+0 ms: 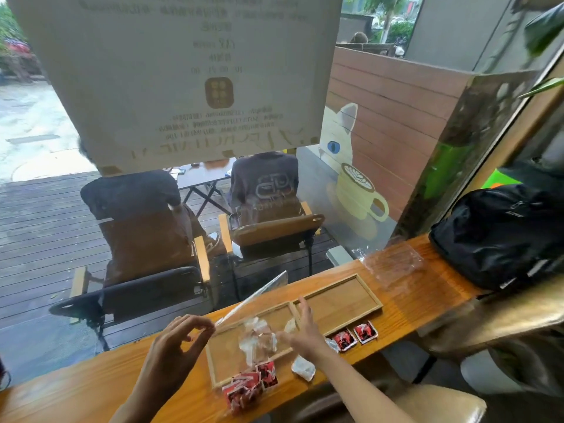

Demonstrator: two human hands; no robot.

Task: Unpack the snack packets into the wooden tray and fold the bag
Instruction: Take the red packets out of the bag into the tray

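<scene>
Clear bag point(259, 337) over near tray point(219, 364), left hand point(180, 340) pinching its edge, right hand point(302, 328) spread flat on it; red packets point(244, 389) lie at tray's near rim: advise lifting bag clear, then moving packets inside

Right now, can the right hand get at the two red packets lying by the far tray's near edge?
Probably yes. The right hand hovers open over the tray divider, and the two red packets lie just to its right on bare counter with nothing between them.
</scene>
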